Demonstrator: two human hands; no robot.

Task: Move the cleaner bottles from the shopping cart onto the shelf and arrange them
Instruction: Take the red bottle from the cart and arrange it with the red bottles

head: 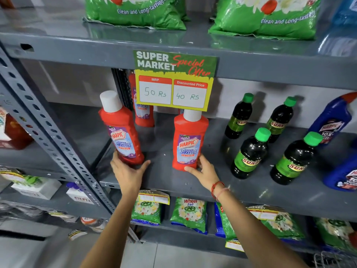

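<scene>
Left hand [129, 169]: fingers wrapped around the base of the left red bottle, thumb stretched out to the right along the shelf.
Right hand [202, 169]: fingers curled against the lower right side of the right red bottle, index finger lying under its front edge; red thread bands on the wrist.
Left red bottle [121, 130]: white cap, tilted with its top leaning left, base in the left hand at the front of the middle shelf. Label reads "HARPIC", "BATHROOM CLEANER", "10X".
Right red bottle [189, 141]: white cap, upright on the middle shelf, well apart from the left one. Same "HARPIC BATHROOM CLEANER 10X" label.
Rear red bottle [143, 113]: upright at the back of the shelf, partly hidden by the offer card; "CLEANER 10X" legible.
Middle shelf [164, 180]: grey metal, carries all three red bottles.
Offer card [174, 79]: hangs from the edge of the shelf above. Reads "SUPER MARKET Special Offer", "MRP 50 Rs", "Discounted Price 40 Rs".
Dark bottles [251, 151]: four, green caps, green labels starting "SUN", to the right of the red bottles.
Blue bottle [332, 120]: far right, "HARPIC 10X" label.
Green packs above [266, 18]: "Clean and Long-lasting" legible.
Green packs below [190, 214]: "Wheel 2 in 1".
</scene>
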